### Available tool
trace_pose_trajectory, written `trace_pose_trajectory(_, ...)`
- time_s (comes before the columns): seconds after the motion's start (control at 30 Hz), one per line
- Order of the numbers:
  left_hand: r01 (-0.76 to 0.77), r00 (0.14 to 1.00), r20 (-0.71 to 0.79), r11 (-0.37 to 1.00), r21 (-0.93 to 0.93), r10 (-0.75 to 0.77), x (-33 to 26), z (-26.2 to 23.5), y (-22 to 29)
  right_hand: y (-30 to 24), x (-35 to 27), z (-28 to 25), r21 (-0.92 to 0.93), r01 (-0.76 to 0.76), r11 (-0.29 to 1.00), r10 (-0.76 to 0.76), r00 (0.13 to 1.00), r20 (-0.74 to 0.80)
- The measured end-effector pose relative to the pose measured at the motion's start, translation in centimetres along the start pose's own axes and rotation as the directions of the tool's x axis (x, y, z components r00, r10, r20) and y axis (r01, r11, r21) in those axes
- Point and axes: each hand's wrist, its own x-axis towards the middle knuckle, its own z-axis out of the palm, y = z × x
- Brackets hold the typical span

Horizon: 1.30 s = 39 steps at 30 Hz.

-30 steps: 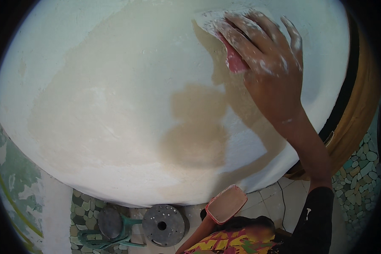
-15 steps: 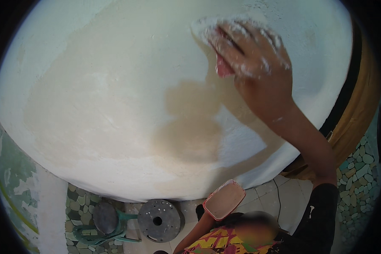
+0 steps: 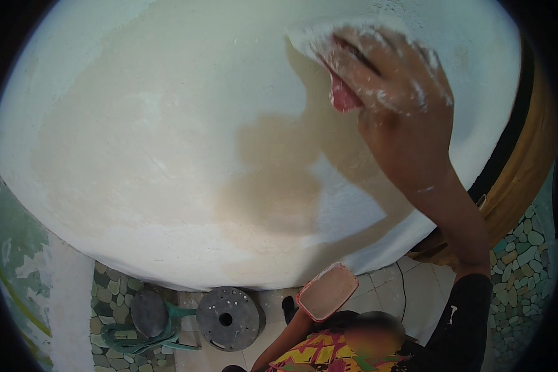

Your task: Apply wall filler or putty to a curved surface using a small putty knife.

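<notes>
Broad pale surface [image 3: 136, 142], stone-patterned floor [image 3: 115, 282] beyond its lower edge. Right hand [image 3: 403, 80] paste-smeared, fingers closed on pink pad [image 3: 343, 96], seemingly pressed against upper right of surface. Left hand [image 3: 302, 317] mostly hidden under red-rimmed tub [image 3: 328, 292]; cannot tell its grip. Work looks partway: edges whitish, large beige patch perhaps left uncoated.

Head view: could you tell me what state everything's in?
Right hand: white-smeared, gripping
Pink tool: held, partly covered by fingers
Curved surface: patchy white and beige
Tub: open-topped
Left hand: hidden, grip unclear
Black disc: white-specked
Cable: curved, slack-looking
</notes>
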Motion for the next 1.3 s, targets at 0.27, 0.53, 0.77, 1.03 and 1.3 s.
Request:
trace_pose_trajectory(0.27, -0.010, 1.000, -0.010, 1.000, 0.016, 0.010, 0.2, 1.0, -0.4, -1.0, 0.1, 2.0, 0.079, 0.071, 0.994, -0.061, 0.991, -0.119)
trace_pose_trajectory(0.53, -0.046, 0.999, 0.002, 0.999, 0.023, 0.046, -0.2, 1.6, -0.6, -1.5, 1.3, 1.3, 0.101, 0.012, 0.995, 0.000, 0.993, -0.121)
trace_pose_trajectory(0.77, -0.003, 0.999, 0.038, 1.000, 0.028, 0.002, -0.4, 2.3, 0.1, -2.0, 1.2, -0.5, 0.194, 0.006, 0.981, -0.003, 1.000, -0.015)
trace_pose_trajectory(1.03, -0.028, 1.000, -0.005, 0.998, 0.059, 0.029, -0.9, 1.2, 1.3, -3.8, 0.7, 0.7, 0.080, 0.023, 0.997, -0.021, 0.999, -0.033)
trace_pose_trajectory(1.3, -0.033, 0.990, 0.143, 0.986, 0.165, 0.009, -3.4, 4.6, 3.6, -2.6, 3.0, 0.9, 0.000, -0.047, 0.999, 0.047, 0.996, -0.072)
